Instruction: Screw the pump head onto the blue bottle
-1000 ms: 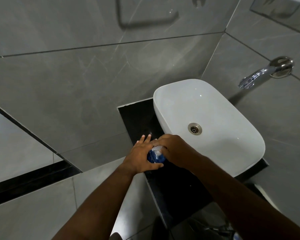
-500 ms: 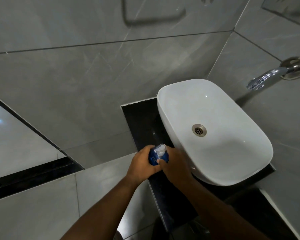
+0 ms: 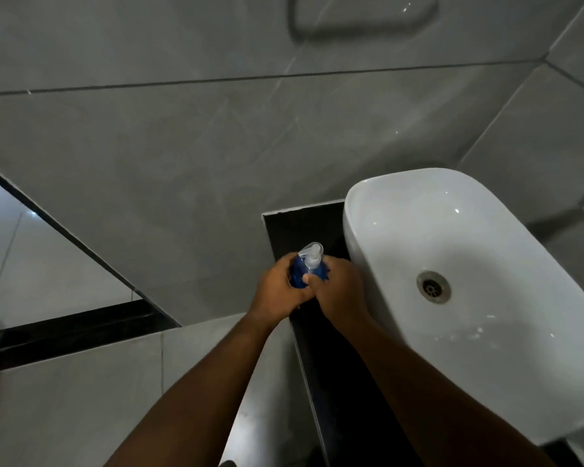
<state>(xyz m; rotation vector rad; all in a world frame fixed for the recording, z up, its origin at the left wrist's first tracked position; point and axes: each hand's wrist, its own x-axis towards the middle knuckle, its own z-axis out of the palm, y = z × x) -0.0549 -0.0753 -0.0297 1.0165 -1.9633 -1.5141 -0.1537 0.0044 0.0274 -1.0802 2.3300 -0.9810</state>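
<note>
I had the bottle (image 3: pixel 295 276) gripped in my left hand (image 3: pixel 277 291), fingers wrapped round its blue body, at the near-left corner of the dark worktop (image 3: pixel 304 227), just beside the white basin (image 3: pixel 378 203). Whether its base rested on the worktop or hung just above it, I could not tell; my hands hid it. My right hand (image 3: pixel 341 293) was closed low on the pump (image 3: pixel 312 256), thumb and fingers pinching about the collar where it met the neck. The clear pump stood out above both hands, nozzle pointing away to the left, tilted slightly off upright.

I judged the step in hand to be the threading itself: the pump sat on the neck, but how far the collar had wound down was hidden under my fingers. The next move, as I read it, called for the left hand to hold the bottle firm against turning while the right twisted the collar, re-gripping between turns until it seated. The tilt worried me a little; a crossed thread seemed possible.
</note>
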